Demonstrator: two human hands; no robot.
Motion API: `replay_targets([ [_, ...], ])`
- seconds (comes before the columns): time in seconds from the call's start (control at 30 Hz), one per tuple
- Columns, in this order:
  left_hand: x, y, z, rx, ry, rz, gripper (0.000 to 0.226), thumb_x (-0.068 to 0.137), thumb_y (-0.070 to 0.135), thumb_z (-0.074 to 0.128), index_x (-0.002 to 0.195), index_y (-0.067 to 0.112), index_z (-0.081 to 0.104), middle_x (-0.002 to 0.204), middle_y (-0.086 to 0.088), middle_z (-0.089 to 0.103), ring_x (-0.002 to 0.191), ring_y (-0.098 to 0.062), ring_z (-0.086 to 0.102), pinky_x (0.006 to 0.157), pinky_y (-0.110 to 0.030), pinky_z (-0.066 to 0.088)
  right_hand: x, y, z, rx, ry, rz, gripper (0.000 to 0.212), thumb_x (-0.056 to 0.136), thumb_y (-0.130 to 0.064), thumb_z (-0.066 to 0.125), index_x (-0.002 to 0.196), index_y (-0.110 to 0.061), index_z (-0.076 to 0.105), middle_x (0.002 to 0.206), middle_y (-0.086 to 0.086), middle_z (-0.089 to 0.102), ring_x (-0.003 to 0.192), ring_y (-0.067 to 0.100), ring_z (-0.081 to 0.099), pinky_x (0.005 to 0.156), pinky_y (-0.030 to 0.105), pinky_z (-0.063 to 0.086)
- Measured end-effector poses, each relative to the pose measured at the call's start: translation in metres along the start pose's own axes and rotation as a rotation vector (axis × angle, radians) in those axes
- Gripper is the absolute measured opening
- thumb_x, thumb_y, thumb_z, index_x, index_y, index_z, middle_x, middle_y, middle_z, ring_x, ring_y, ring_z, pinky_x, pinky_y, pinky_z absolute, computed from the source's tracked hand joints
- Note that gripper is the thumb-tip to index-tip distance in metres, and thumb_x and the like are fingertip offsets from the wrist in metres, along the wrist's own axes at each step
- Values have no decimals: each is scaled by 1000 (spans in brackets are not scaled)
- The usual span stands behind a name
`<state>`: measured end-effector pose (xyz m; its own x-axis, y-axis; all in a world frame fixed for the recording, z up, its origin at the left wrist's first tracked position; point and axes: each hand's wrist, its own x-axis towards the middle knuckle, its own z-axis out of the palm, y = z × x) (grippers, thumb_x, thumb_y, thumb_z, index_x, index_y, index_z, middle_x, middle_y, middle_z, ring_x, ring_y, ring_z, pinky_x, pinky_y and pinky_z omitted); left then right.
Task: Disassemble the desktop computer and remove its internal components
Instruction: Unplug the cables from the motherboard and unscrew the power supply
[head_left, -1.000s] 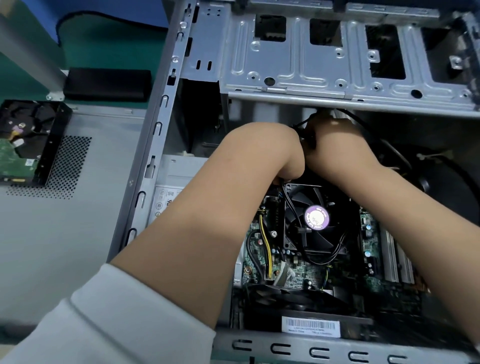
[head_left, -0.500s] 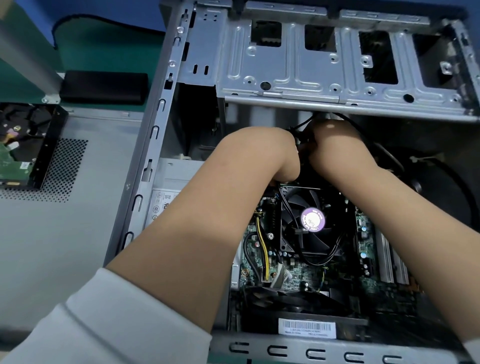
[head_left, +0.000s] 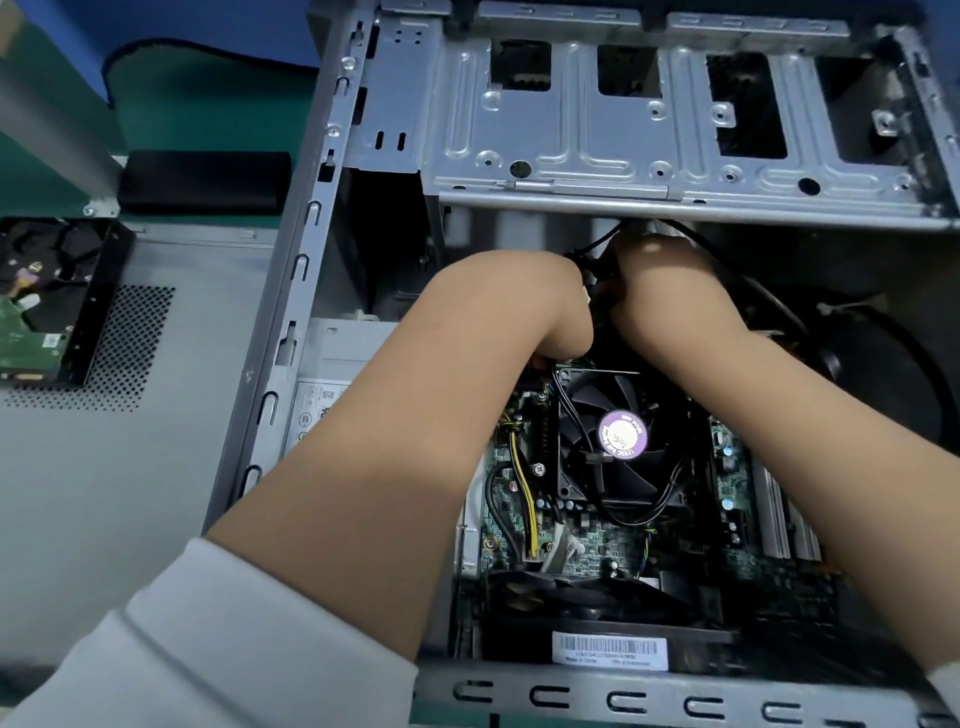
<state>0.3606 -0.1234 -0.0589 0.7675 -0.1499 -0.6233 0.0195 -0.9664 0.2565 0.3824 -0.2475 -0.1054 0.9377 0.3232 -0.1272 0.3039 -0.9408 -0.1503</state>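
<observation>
Both my hands reach inside the open case (head_left: 322, 218), above the CPU fan (head_left: 621, 436): left hand (head_left: 524, 306) and right hand (head_left: 670, 291) at black cables (head_left: 597, 254); fingers hidden, grip cannot be told

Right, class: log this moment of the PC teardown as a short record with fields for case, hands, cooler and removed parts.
case: open desktop case, empty drive cage at the top
left hand: inside the case, fingers hidden
right hand: at the black cables, grip unclear
cooler: CPU fan still on the motherboard
removed: hard drive lying on the side panel
</observation>
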Motion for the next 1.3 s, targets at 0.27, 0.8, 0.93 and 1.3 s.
replay_targets([
  [0.27, -2, 1, -2, -19, -19, 8, 25, 87, 21, 60, 64, 14, 51, 57, 0, 55, 48, -16, 51, 48, -24, 39, -5, -6, -2, -112, 26, -96, 20, 83, -6, 58, 103, -2, 57, 100, 22, 60, 92, 36, 57, 62, 29, 34],
  [0.8, -5, 1, -3, 1, -29, 7, 27, 88, 21, 60, 64, 14, 50, 61, 1, 54, 52, -16, 49, 49, -24, 37, -7, -6, -3, 2, 28, -30, 23, 82, -5, 58, 104, -1, 51, 104, 22, 57, 93, 37, 56, 64, 31, 32],
  [0.93, -5, 0, -4, 4, -19, 13, 26, 87, 21, 60, 65, 15, 49, 63, 0, 54, 56, -18, 52, 52, -25, 39, -6, -12, -3, -12, 36, -76, 29, 81, -7, 59, 108, -2, 50, 102, 21, 58, 93, 37, 57, 63, 31, 35],
  [1.3, -10, 3, -9, 16, -59, 29, 28, 89, 25, 61, 65, 15, 54, 47, 7, 55, 45, -9, 50, 41, -21, 37, -4, -10, -20, -31, -176, -10, 19, 90, -30, 51, 91, -12, 45, 105, 18, 60, 80, 29, 49, 65, 28, 33],
])
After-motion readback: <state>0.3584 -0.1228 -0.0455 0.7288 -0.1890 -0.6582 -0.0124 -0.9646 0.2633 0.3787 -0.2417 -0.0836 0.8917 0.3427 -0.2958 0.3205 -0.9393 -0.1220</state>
